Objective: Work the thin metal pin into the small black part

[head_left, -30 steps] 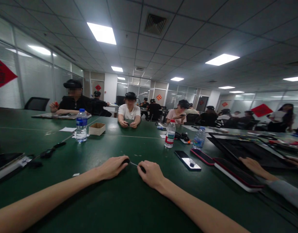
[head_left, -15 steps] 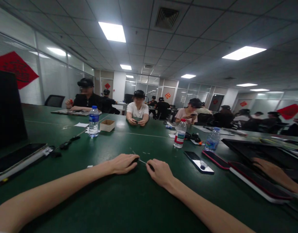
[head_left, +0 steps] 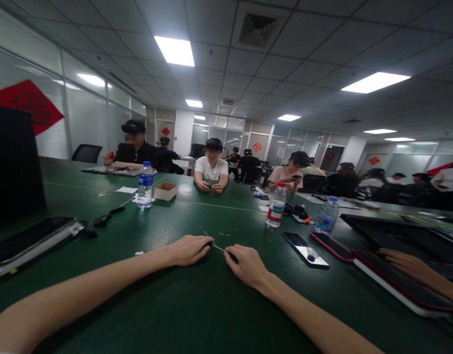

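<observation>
Above the middle of the green table, my left hand is closed, with a small dark piece at its fingertips. My right hand is curled closed round another dark piece, mostly hidden by the fingers. A thin pale strand or rod runs between the two hands across a short gap. Its kind is too small to make out, and I cannot tell whether it is one object with the dark pieces.
Water bottles, an open box and a phone stand or lie beyond my hands. At right, another person's hand rests by a black tray. A dark panel rises at left. People sit opposite.
The view has shifted slightly, so the surroundings appear a little further right and lower. Both hands keep nearly the same pose, with the pale strand still between them.
</observation>
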Available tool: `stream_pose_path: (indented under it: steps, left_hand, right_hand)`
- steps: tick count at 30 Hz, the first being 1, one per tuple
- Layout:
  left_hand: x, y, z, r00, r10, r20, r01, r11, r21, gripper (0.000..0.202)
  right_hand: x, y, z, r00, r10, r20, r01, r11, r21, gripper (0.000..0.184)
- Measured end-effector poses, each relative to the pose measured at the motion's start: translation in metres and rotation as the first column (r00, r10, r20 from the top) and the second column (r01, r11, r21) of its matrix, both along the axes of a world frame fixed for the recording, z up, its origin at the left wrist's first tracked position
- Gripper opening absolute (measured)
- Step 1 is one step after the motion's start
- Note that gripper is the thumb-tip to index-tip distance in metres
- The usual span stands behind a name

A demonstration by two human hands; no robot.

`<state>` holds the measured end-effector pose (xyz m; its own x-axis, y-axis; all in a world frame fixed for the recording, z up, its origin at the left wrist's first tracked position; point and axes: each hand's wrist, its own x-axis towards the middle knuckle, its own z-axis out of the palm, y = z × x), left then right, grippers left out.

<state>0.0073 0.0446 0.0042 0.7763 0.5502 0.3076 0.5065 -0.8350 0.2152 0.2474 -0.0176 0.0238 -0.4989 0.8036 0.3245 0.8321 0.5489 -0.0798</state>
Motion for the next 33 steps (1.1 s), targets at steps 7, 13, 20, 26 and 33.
stream_pose_path:
  steps: [7, 13, 20, 26, 33]
  left_hand:
    - [-0.001, -0.004, 0.004, 1.000, -0.007, -0.015, 0.007, 1.000, 0.001, 0.041]
    - [0.002, -0.005, 0.003, 0.998, 0.057, -0.032, -0.055, 0.996, 0.071, 0.039]
    - [0.010, -0.010, 0.000, 0.978, 0.203, -0.051, -0.195, 0.973, 0.126, 0.037]
    - [0.014, -0.017, -0.004, 0.965, 0.263, -0.012, -0.262, 0.964, 0.054, 0.038]
    - [0.010, -0.015, -0.006, 0.992, 0.116, 0.043, -0.117, 0.993, 0.007, 0.036]
  right_hand:
    - [0.001, 0.000, 0.000, 1.000, 0.012, 0.011, -0.012, 1.000, 0.014, 0.037]
    - [-0.004, -0.002, 0.000, 0.999, -0.040, 0.028, 0.039, 0.999, 0.008, 0.037]
    - [-0.016, -0.008, -0.001, 0.995, -0.100, 0.008, 0.100, 0.995, -0.003, 0.036]
    - [-0.016, -0.011, 0.000, 0.994, -0.108, -0.012, 0.107, 0.994, -0.028, 0.036]
    - [-0.009, -0.010, 0.001, 0.999, -0.048, -0.001, 0.048, 0.999, -0.012, 0.036]
